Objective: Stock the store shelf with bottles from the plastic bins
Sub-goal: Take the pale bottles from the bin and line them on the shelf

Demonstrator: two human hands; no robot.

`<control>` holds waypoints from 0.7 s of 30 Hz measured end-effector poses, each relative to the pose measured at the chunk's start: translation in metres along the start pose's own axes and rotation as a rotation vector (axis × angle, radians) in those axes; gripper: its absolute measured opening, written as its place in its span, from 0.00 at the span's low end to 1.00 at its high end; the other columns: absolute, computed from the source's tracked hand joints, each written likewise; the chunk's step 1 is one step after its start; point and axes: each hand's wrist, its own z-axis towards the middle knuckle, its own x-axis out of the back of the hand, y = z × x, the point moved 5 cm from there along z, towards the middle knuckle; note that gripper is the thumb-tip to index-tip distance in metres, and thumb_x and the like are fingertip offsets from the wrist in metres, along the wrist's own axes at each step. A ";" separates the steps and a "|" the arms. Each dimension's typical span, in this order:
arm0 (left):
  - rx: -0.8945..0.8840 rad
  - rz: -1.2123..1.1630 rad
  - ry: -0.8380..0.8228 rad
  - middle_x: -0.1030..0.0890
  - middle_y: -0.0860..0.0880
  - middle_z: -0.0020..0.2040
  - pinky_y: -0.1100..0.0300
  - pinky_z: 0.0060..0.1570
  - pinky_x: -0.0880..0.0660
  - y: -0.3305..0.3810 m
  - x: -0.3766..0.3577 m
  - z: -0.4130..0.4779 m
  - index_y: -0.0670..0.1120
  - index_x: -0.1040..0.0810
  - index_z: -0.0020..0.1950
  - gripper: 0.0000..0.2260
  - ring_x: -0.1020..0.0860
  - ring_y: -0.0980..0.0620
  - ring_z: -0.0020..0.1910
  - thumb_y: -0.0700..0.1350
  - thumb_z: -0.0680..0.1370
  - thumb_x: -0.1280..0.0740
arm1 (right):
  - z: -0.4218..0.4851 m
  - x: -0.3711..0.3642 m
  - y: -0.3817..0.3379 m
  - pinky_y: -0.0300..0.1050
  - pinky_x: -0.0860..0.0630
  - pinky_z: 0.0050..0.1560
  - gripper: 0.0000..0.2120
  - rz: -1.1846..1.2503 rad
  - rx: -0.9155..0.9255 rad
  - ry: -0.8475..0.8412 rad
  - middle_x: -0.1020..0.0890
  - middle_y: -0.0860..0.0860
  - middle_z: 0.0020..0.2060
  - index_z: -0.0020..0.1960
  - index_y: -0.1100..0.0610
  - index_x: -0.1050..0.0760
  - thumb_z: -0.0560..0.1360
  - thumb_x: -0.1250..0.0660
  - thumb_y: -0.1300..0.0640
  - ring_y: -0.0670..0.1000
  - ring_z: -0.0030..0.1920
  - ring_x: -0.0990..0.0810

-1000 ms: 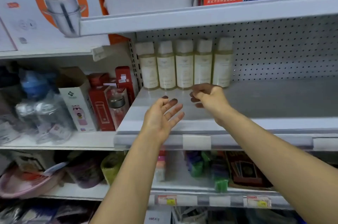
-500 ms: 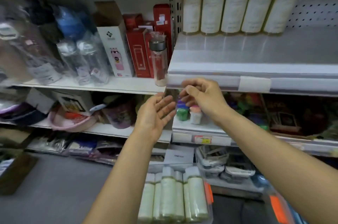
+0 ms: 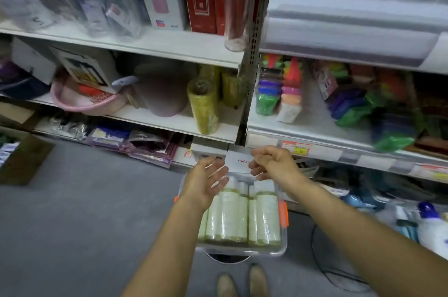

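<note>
Store shelving (image 3: 169,44) fills the view from 9 through 12 to 3 o'clock, its boards crowded with boxed flasks, a pink basin (image 3: 82,102) and yellow rolls (image 3: 203,107). Grey floor (image 3: 72,211) spreads from 7 to 9 o'clock. At 6 o'clock sits a clear plastic bin (image 3: 242,249) with orange latches, and in it the bottles (image 3: 228,214) lie side by side, pale green with white caps pointing toward 12 o'clock (the exact count is hard to read through the blur). Over the bin's far end hover both hands. The left hand (image 3: 206,182) is released, palm turned toward 3 o'clock, fingers straight, above the caps without touching them. The right hand (image 3: 274,165) hangs at its 3 o'clock, fingers loosely curled, grasping nothing. Between them shows a white box (image 3: 238,163) with red lettering. Two shoes (image 3: 240,282) peek in at 6 o'clock.
</note>
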 end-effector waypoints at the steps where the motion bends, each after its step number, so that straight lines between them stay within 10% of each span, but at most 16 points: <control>1: 0.021 0.003 0.026 0.17 0.47 0.47 0.53 0.44 0.21 -0.008 0.009 0.012 0.44 0.23 0.50 0.06 0.18 0.48 0.46 0.44 0.82 0.38 | 0.008 -0.004 0.016 0.43 0.22 0.37 0.08 0.002 -0.043 -0.009 0.17 0.59 0.41 0.55 0.60 0.22 0.81 0.39 0.67 0.54 0.37 0.20; 11: 0.203 0.087 0.197 0.20 0.45 0.47 0.51 0.48 0.23 -0.091 0.071 0.108 0.44 0.24 0.52 0.06 0.22 0.48 0.44 0.43 0.83 0.40 | 0.076 -0.045 0.168 0.46 0.22 0.39 0.05 -0.093 -0.408 -0.086 0.21 0.58 0.41 0.46 0.59 0.24 0.80 0.36 0.63 0.53 0.35 0.23; 21: 0.313 0.326 0.299 0.26 0.47 0.53 0.53 0.56 0.32 -0.144 0.112 0.165 0.45 0.24 0.53 0.05 0.28 0.48 0.53 0.45 0.82 0.38 | 0.103 -0.077 0.261 0.47 0.27 0.47 0.09 -0.155 -0.586 -0.124 0.25 0.53 0.43 0.57 0.56 0.26 0.81 0.37 0.52 0.53 0.43 0.27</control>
